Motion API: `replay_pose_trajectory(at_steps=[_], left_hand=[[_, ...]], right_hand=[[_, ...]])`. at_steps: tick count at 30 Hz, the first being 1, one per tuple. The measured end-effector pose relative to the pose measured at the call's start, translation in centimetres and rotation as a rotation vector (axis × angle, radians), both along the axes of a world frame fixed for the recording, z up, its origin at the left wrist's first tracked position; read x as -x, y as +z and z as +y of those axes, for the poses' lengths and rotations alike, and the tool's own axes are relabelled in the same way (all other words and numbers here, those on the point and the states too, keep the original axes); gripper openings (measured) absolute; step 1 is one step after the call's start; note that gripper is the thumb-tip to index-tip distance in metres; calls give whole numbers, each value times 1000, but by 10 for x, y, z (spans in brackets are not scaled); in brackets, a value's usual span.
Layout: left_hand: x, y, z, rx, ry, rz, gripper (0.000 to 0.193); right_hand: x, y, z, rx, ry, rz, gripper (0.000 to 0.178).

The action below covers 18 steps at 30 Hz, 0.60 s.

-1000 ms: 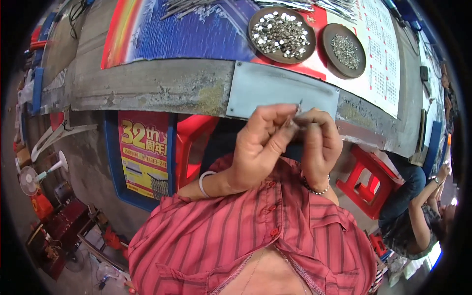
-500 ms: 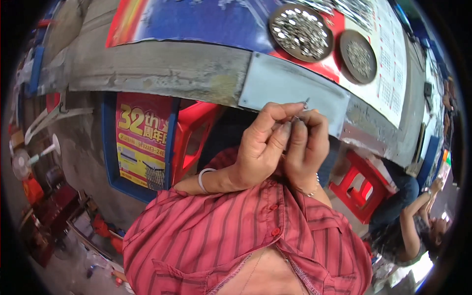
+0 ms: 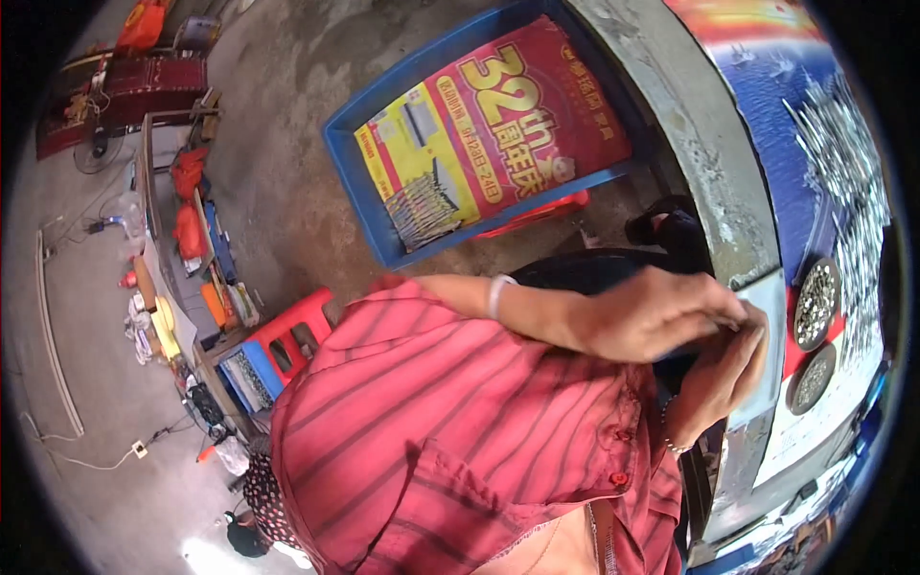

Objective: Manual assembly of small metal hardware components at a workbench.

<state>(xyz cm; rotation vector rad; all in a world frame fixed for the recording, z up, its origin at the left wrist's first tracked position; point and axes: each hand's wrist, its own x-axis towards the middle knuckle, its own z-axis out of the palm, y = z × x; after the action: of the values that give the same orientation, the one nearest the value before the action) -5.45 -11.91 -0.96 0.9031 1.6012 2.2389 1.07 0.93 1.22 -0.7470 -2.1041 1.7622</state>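
Observation:
My left hand (image 3: 661,316), with a white bracelet on its wrist, is closed and slightly blurred. Its fingertips meet those of my right hand (image 3: 725,379), also closed, which has a beaded bracelet. Whatever they pinch is hidden between the fingers. Both hands are by a pale plate (image 3: 764,295) on the table's edge. Past them stand two round dark dishes: one dish (image 3: 810,347) holds shiny metal pieces, the other dish (image 3: 798,409) smaller metal bits. Thin shiny metal pieces (image 3: 843,158) lie heaped farther along the table.
To the left, a blue tray (image 3: 372,222) lined with a red and yellow printed sheet holds a row of thin metal pieces (image 3: 422,209). A red stool (image 3: 309,335) and a blue box (image 3: 251,376) stand behind. Another person (image 3: 251,532) is at the lower left.
The view has swung left, putting the table at the right and showing more of the tray. Both hands stay together at the fingertips; the small metal piece seen there before is now hidden.

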Motion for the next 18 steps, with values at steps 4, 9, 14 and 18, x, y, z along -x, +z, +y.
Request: replay_pose_trajectory(at_steps=[4, 9, 14, 18], left_hand=[[46, -23, -107, 558, 93, 38, 31], [85, -94, -274, 1137, 420, 114, 15], [67, -130, -331, 1223, 389, -230, 15], [64, -129, -324, 1282, 409, -185, 14]], right_hand=[[18, 0, 10, 225, 308, 320, 44], [21, 7, 4, -227, 330, 44, 30], [25, 15, -9, -323, 533, 51, 26], [16, 15, -2, -330, 554, 9, 26]])
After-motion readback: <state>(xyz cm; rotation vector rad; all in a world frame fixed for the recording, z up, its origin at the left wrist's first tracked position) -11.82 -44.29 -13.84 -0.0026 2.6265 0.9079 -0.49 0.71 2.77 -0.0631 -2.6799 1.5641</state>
